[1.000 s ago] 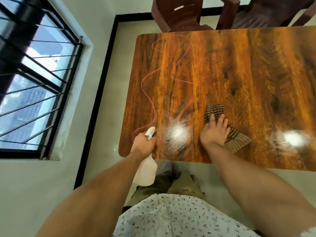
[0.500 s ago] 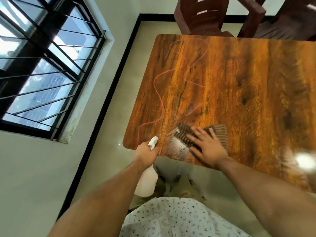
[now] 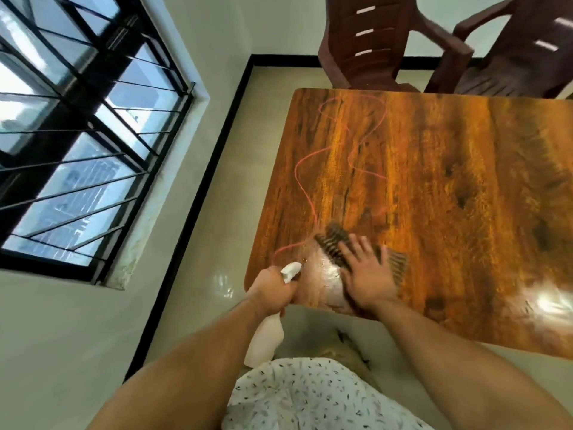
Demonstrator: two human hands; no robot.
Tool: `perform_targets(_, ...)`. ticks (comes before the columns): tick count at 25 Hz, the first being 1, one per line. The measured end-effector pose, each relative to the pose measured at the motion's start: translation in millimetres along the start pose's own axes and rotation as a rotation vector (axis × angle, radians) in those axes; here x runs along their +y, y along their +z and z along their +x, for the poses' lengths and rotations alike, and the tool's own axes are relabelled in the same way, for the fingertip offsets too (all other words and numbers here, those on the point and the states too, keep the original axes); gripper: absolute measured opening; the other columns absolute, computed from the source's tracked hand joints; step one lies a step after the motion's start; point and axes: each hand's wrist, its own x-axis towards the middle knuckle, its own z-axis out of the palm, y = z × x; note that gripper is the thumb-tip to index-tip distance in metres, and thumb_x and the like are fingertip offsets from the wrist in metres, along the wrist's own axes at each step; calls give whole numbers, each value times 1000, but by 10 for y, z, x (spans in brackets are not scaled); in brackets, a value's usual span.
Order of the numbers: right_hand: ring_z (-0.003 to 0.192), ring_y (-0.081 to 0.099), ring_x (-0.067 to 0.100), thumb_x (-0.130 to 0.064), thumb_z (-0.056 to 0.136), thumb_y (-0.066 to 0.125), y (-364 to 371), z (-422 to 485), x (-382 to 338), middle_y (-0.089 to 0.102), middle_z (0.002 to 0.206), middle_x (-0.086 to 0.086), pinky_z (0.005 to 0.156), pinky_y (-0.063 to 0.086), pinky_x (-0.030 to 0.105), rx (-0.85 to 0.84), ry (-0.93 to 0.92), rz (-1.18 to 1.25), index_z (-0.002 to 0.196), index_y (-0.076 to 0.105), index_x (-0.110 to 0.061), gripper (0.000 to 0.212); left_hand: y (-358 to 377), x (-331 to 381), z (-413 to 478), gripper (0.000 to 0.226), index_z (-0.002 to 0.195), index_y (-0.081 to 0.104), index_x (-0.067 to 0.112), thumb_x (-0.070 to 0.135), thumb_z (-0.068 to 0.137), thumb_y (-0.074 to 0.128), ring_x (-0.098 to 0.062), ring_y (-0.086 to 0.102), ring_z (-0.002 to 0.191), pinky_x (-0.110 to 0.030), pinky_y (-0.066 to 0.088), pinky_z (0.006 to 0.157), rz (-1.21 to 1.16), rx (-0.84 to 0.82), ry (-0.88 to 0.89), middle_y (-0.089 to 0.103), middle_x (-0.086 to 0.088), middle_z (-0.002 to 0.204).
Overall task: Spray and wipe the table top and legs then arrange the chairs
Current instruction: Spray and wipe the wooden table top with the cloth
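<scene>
left hand (image 3: 270,288): fingers wrapped round spray bottle (image 3: 265,339)
right hand (image 3: 366,274): fingers flat — pressing cloth (image 3: 333,243) on table (image 3: 449,187)

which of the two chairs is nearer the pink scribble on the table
The left chair, right behind the table corner where the pink scribble loops; the right chair stands off to the side.
</scene>
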Motion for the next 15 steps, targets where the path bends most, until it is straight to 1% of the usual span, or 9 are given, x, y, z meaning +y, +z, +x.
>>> perform_targets(3, 154, -5, 26, -45, 106, 26, -175, 3, 261, -7, 168, 3, 121, 1, 58, 55, 613, 253, 161, 7, -28, 61, -86, -50, -58, 17, 91, 66, 18, 32, 100, 63, -23, 71, 64, -31, 60, 53, 79, -198, 124, 70, -5, 80)
perform_targets(5, 154, -3, 27, -40, 106, 30, -193, 11, 55, -5, 168, 4, 122, 3, 56, 70, 720, 341, 161, 11, -25, 60, -181, -162, -30, 32, 89, 70, 14, 44, 94, 62, -27, 73, 63, -40, 63, 56, 131, -231, 205, 74, -9, 80)
perform_targets(8, 155, -4, 26, -38, 106, 31, 68, -85, -708, -4, 168, 5, 123, 2, 53, 96, 561, 263, 160, 12, -27, 59, -433, -430, 12, 53, 98, 73, 10, 56, 80, 55, -31, 74, 70, -51, 63, 63, 138, -182, 258, 75, -12, 85)
perform_targets(9, 155, -4, 25, -38, 105, 32, 214, -152, -1047, -3, 168, 4, 122, 2, 52, 105, 428, 225, 160, 13, -28, 59, -535, -505, 18, 47, 99, 72, 12, 51, 80, 55, -32, 74, 74, -51, 63, 66, 128, -155, 272, 75, -10, 86)
perform_targets(11, 155, 0, 21, -38, 104, 36, 441, -363, -1615, 3, 168, -1, 123, 4, 53, 38, 11, 171, 158, 22, -32, 56, -720, -647, 55, 21, 92, 66, 20, 38, 83, 58, -35, 73, 76, -49, 63, 70, 136, -114, 296, 71, -6, 84)
perform_targets(12, 155, 4, 20, -39, 103, 37, 511, -470, -1745, 9, 167, -3, 123, 7, 53, 3, -197, 139, 157, 28, -33, 54, -821, -739, 91, 7, 88, 62, 24, 30, 86, 60, -35, 73, 75, -48, 63, 70, 165, -101, 310, 70, -4, 81)
perform_targets(13, 154, 8, 19, -40, 103, 37, 521, -487, -1656, 13, 166, -5, 123, 8, 52, -3, -353, 102, 155, 31, -34, 53, -913, -843, 138, 5, 83, 59, 24, 25, 88, 60, -35, 72, 72, -48, 62, 69, 193, -98, 314, 69, -4, 78)
perform_targets(14, 154, 6, 17, -39, 104, 37, 476, -461, -1463, 11, 165, -7, 124, 4, 49, 0, -386, 68, 155, 30, -35, 52, -990, -934, 176, 8, 79, 58, 21, 24, 87, 59, -35, 71, 69, -49, 62, 67, 205, -91, 305, 68, -4, 74)
perform_targets(15, 154, 1, 16, -38, 105, 35, 421, -438, -1303, 5, 165, -8, 124, -3, 47, -20, -286, 34, 157, 24, -36, 52, -1051, -1031, 222, 9, 78, 58, 19, 25, 84, 57, -34, 70, 65, -50, 62, 64, 208, -77, 294, 67, -5, 70)
